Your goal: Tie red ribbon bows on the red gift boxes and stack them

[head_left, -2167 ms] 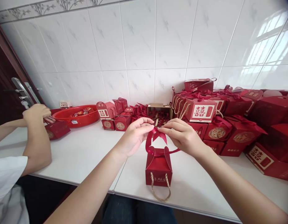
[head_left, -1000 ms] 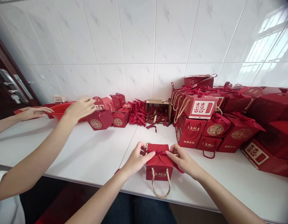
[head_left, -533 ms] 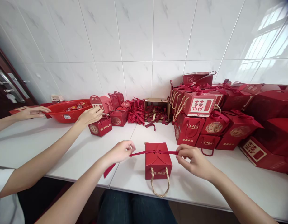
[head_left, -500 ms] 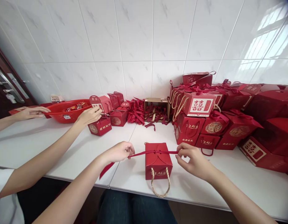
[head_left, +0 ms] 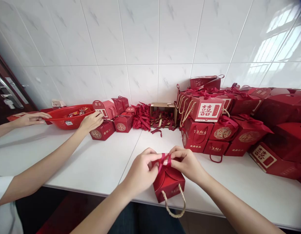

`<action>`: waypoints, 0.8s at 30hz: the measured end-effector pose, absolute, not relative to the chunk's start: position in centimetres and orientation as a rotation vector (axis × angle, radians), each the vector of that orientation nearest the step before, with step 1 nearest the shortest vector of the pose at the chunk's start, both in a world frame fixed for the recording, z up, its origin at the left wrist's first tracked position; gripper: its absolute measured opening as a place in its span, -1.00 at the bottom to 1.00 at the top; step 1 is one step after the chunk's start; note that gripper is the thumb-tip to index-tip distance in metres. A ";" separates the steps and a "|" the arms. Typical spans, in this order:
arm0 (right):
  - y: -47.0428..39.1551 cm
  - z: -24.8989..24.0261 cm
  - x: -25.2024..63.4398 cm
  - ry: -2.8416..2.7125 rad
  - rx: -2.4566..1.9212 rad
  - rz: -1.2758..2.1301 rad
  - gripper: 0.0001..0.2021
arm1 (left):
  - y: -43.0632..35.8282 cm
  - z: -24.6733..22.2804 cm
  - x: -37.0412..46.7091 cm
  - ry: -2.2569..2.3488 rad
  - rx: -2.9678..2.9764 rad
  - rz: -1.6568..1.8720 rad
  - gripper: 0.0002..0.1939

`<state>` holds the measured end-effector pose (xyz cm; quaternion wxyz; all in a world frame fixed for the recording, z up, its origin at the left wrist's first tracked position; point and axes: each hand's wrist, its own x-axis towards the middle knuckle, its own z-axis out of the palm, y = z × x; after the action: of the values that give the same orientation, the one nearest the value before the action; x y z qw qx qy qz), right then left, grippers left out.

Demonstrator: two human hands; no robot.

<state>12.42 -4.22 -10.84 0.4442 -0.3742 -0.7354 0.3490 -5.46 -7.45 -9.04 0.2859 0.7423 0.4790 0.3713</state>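
Observation:
A small red gift box point(head_left: 170, 183) stands at the front edge of the white table, its rope handle point(head_left: 174, 213) hanging over the edge toward me. Above its lid, my left hand point(head_left: 143, 170) pinches a red ribbon point(head_left: 162, 161), which forms loops between the fingers. My right hand point(head_left: 186, 162) is closed on the same ribbon, close beside the left. Both hands hide the back of the lid and part of the ribbon's crossing.
Stacked red boxes point(head_left: 221, 133) fill the right side. A pile of red ribbons point(head_left: 142, 118) and an open cardboard box point(head_left: 175, 112) sit at the back. Leftward, another person's hands point(head_left: 91, 122) touch a red basin point(head_left: 63, 122) and boxes point(head_left: 103, 130).
My hands have come together over the lid from either side, and the stretched ribbon is now gathered into loops. The box has turned slightly and sits nearer the table's edge.

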 end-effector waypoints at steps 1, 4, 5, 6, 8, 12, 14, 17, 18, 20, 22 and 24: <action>-4.3 -10.9 12.2 -1.832 -0.943 0.866 -0.75 | -7.6 -9.6 -5.2 1.323 2.074 1.012 -0.70; -4.4 -10.9 11.8 -1.851 -1.002 0.834 -0.78 | -8.0 -11.0 -5.1 1.398 2.236 1.087 -0.56; -4.5 -10.9 11.8 -1.859 -1.012 0.843 -0.81 | -8.1 -11.3 -5.2 1.387 2.264 1.110 -0.54; -4.6 -10.9 11.7 -1.870 -1.016 0.856 -0.83 | -8.1 -11.5 -5.3 1.356 2.284 1.126 -0.52; -4.8 -10.7 11.8 -1.913 -1.011 0.851 -0.85 | -8.1 -11.6 -5.6 1.254 2.307 1.118 -0.54; -4.9 -10.1 12.0 -2.075 -0.999 0.729 -0.85 | -7.6 -10.8 -6.4 1.085 2.300 0.932 -0.67; -4.9 -9.9 12.1 -2.161 -0.985 0.700 -0.86 | -7.4 -10.2 -6.6 1.071 2.296 0.826 -0.72; -5.0 -9.5 12.3 -2.268 -0.943 0.692 -0.86 | -7.3 -9.3 -6.5 1.066 2.330 0.742 -0.81; -5.0 -9.4 12.3 -2.291 -0.931 0.693 -0.86 | -7.3 -9.0 -6.5 1.064 2.347 0.721 -0.83; -5.1 -9.3 12.3 -2.321 -0.908 0.706 -0.85 | -7.3 -8.6 -6.3 1.070 2.374 0.672 -0.86; -5.1 -9.1 12.4 -2.340 -0.887 0.720 -0.84 | -7.4 -8.2 -6.2 1.086 2.388 0.622 -0.89; -4.9 -9.0 12.6 -2.346 -0.879 0.716 -0.82 | -7.5 -8.1 -6.2 1.118 2.392 0.590 -0.94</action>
<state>12.59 -4.95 -9.05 0.2646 -0.3252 -0.8683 0.2650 -6.19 -7.53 -8.06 0.2164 0.8631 0.4036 0.2128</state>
